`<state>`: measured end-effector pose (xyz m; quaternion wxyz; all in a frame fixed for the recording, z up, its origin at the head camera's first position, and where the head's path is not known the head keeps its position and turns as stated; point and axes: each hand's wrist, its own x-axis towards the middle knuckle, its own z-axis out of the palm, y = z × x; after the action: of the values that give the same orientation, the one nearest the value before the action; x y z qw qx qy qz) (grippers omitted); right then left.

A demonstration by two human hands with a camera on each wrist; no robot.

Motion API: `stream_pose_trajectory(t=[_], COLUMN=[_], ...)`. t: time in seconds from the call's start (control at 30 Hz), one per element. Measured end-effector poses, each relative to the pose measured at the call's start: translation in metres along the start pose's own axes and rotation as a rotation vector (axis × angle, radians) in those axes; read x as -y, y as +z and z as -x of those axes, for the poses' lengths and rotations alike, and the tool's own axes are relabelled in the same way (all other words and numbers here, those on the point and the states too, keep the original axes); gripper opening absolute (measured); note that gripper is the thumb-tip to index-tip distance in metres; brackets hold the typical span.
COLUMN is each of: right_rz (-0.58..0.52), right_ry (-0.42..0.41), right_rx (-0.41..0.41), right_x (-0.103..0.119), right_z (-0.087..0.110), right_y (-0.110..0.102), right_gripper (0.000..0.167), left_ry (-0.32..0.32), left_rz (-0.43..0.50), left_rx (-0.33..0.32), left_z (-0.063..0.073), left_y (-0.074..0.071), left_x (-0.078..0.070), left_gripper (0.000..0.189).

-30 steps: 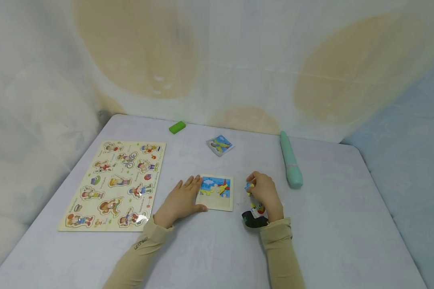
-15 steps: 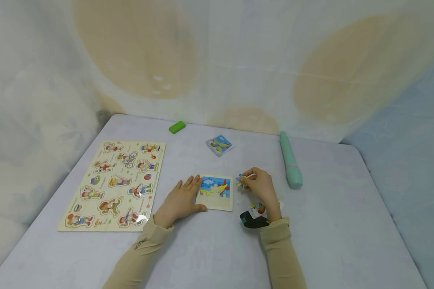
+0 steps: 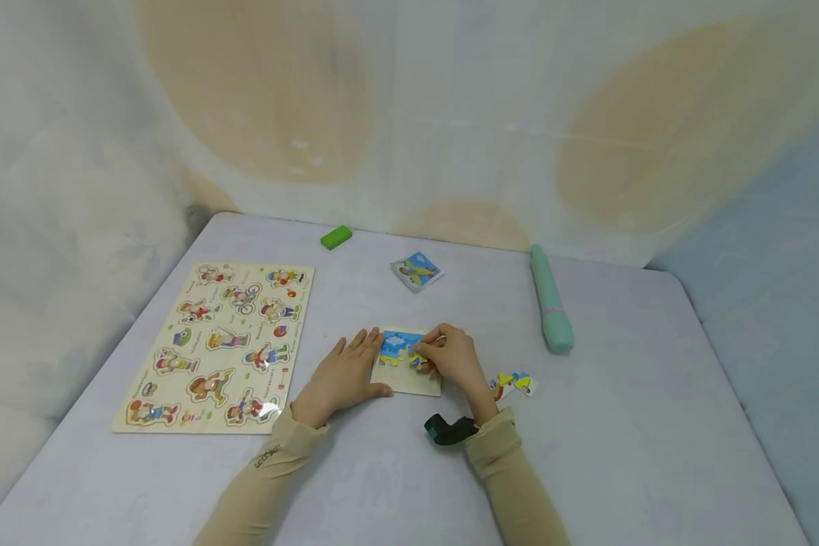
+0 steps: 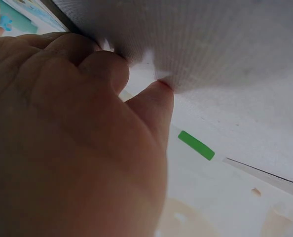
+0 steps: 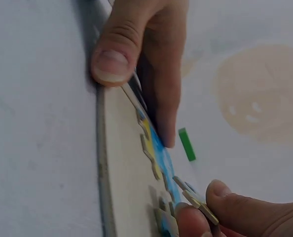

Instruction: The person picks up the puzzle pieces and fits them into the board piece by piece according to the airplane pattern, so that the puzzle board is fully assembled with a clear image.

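A small square wooden jigsaw board (image 3: 406,381) lies mid-table, its upper part filled with blue and yellow pieces and its lower part bare wood. My left hand (image 3: 337,383) lies spread along its left side; in the right wrist view the left thumb (image 5: 113,64) presses on the board's corner. Over the filled area my right hand (image 3: 456,358) pinches a jigsaw piece (image 5: 201,205) between thumb and fingers, tilted and held above the board. Several loose jigsaw pieces (image 3: 521,381) lie right of the board, beside the right wrist.
To the left lies a large wooden puzzle board (image 3: 205,360) with sports figures. Farther back are a green block (image 3: 337,237) and a square airplane picture (image 3: 418,271). A long tapered mint-green object (image 3: 551,311) lies at the right. A black device (image 3: 447,430) sits on the right wrist.
My right hand has moved left with the jigsaw piece, from right of the board to over it. More of the loose pieces now show. The left hand has stayed in place.
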<state>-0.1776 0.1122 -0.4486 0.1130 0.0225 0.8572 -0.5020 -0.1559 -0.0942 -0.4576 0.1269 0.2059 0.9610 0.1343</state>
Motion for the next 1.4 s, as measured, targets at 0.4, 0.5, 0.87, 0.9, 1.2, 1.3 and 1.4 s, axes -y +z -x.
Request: stream_pose_trajectory(t=[0.4,0.5,0.87,0.9,1.2,1.3,1.4], right_rz=[0.251,0.289,0.325,0.311,-0.018,-0.009,0.017], right_ry=[-0.09,-0.099,-0.099,-0.098,-0.076,-0.064,-0.03], right_rx=[-0.151,-0.167,-0.16,-0.142,0.171,0.183,0.156], right_x=[0.001,0.001,-0.005,-0.006,-0.031,-0.038,-0.044], right_z=[0.003,0.004,0.005,0.004,0.004,0.005,0.007], right_y=[0.019,0.02,0.013,0.011,-0.02,-0.035,-0.051], right_gripper=[0.02,0.021,0.021,0.021,0.026,0.028,0.028], left_ry=[0.022,0.022,0.041,0.044,0.01,0.0,-0.001], left_rz=[0.01,0.008,0.024,0.022,0.032,0.033,0.031], left_rx=[-0.013,-0.01,-0.024,-0.026,-0.016,-0.013,-0.011], left_z=[-0.003,-0.004,-0.007,-0.007,-0.001,0.0,-0.001], left_y=[-0.004,-0.004,-0.003,-0.002,0.006,0.006,0.005], left_x=[-0.005,-0.005,-0.008,-0.009,-0.002,0.001,0.002], left_gripper=[0.094,0.094,0.093,0.093,0.096,0.096,0.096])
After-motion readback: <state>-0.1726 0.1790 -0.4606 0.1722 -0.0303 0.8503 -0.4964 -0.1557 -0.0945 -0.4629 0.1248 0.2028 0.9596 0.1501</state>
